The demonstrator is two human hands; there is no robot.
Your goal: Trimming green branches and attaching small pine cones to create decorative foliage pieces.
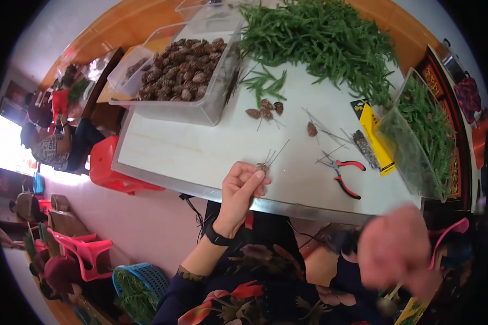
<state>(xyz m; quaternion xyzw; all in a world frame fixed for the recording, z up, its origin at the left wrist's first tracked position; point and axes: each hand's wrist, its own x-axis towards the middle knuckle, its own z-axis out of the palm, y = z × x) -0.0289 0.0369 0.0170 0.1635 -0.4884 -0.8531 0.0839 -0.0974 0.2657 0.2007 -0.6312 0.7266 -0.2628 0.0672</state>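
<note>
Head view: small wired pinecone [262,167] pinched in left hand [239,190] grip; right hand [398,252] blurred, grip unclear.

A white table [200,151] with a metal front edge carries everything. At its far left stands a clear plastic bin [200,111] filled with brown pine cones [181,76]. A big heap of green sprigs [320,38] spreads over the far side, with one loose sprig [265,82] lying just in front of it. Near the middle lie a few single cones [264,110], another cone [312,129] and some thin wires [325,130]. Toward the right rest red-handled pliers [344,173], a yellow card [375,135] and a second clear bin of greenery [423,135].
</note>
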